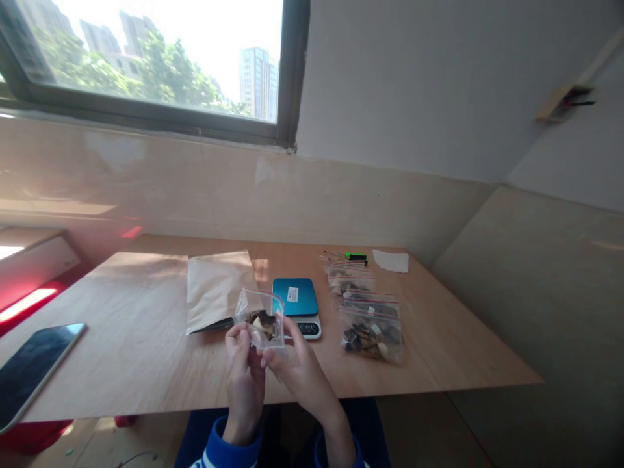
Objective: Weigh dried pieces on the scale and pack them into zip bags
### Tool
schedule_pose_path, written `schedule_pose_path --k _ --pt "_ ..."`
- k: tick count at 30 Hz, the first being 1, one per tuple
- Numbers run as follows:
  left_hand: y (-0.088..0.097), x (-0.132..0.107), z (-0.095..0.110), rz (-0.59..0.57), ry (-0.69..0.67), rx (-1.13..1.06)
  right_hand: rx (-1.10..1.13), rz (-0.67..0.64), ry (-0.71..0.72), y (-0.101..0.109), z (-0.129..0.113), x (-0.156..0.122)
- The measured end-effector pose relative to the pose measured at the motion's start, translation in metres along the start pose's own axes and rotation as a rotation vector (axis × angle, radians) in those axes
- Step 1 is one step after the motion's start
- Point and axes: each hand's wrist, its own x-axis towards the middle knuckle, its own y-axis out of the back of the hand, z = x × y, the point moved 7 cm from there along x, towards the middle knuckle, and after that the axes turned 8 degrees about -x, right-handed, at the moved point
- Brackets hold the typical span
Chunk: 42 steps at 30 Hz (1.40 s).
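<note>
A tilted clear bag holds dark and pale pieces.

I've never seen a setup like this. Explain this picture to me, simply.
There is no machine here: the work is done by a person's two bare hands. The single picture comes from a camera worn on that person's head, looking forward and down, so the arms enter from the bottom edge.

The left hand and right hand together hold a small clear bag with dark and pale pieces inside.

On the table, just beyond the hands, sits a blue-topped scale. To its left lies a beige paper; to its right, more filled bags, with a green-handled tool and a white scrap behind them. A phone lies at the far left.
</note>
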Motion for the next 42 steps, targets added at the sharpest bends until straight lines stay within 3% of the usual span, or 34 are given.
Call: schedule_pose_path --k 4,6,8,10,12,15,22,26,31,37,42 --pt "-0.017 -0.013 -0.011 -0.213 0.104 0.056 0.022 0.156 0.053 0.009 -0.002 0.000" --pt "-0.025 -0.019 -0.011 -0.345 0.113 0.126 0.012 0.260 0.064 0.022 0.000 -0.003" --pt "-0.027 -0.022 -0.006 -0.401 0.070 0.234 0.007 0.371 0.056 0.036 0.004 -0.008" --pt "-0.020 -0.018 0.006 -0.327 -0.069 0.365 -0.010 0.469 0.043 0.049 0.008 -0.014" --pt "-0.008 -0.014 0.022 -0.171 -0.237 0.481 -0.035 0.538 0.036 0.059 0.010 -0.018" --pt "0.003 -0.010 0.033 -0.064 -0.301 0.568 -0.043 0.569 0.028 0.065 0.011 -0.020" --pt "0.004 -0.005 0.037 -0.169 -0.246 0.588 0.030 0.497 -0.009 0.052 0.018 -0.015" --pt "0.007 -0.002 0.037 -0.180 -0.207 0.586 0.002 0.582 -0.005 0.060 0.018 -0.020" --pt "0.008 -0.001 0.036 -0.244 -0.155 0.586 0.003 0.574 -0.016 0.069 0.019 -0.023" --pt "0.009 0.000 0.033 -0.258 -0.126 0.579 -0.133 0.741 -0.023 0.079 0.023 -0.029" --pt "0.007 -0.002 0.037 -0.241 -0.207 0.578 -0.222 0.713 0.045 0.082 0.021 -0.025"
